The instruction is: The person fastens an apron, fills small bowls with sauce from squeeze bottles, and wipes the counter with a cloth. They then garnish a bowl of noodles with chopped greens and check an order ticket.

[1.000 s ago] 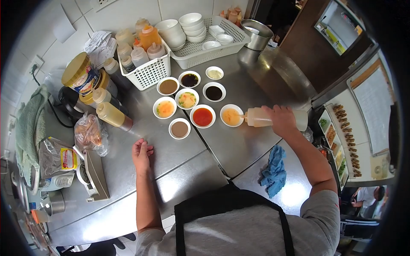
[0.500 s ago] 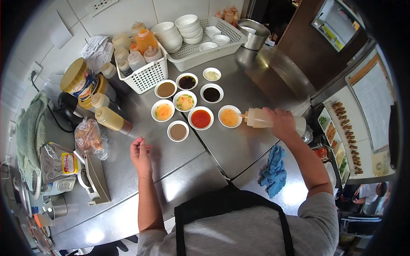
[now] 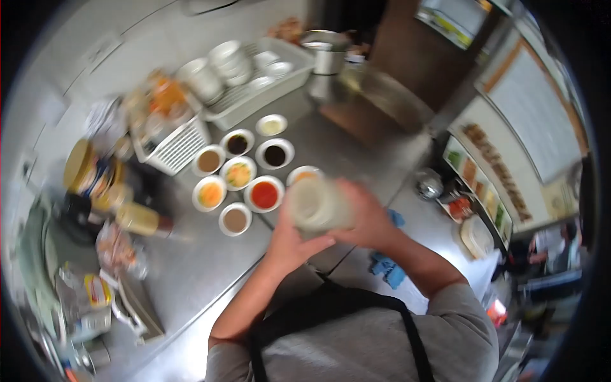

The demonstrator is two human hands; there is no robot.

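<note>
Holds a bottle above the counter, aiming a blunt round end up at the viewer, with its long axis roughly along that same line (far end hidden). Wraps left hand and right hand around its sides. Partly hides a white bowl, near red sauce.

Not a word readable right now: all blur on the yellow label by the left edge of the surface, likewise on the gold-lidded tub!
</note>
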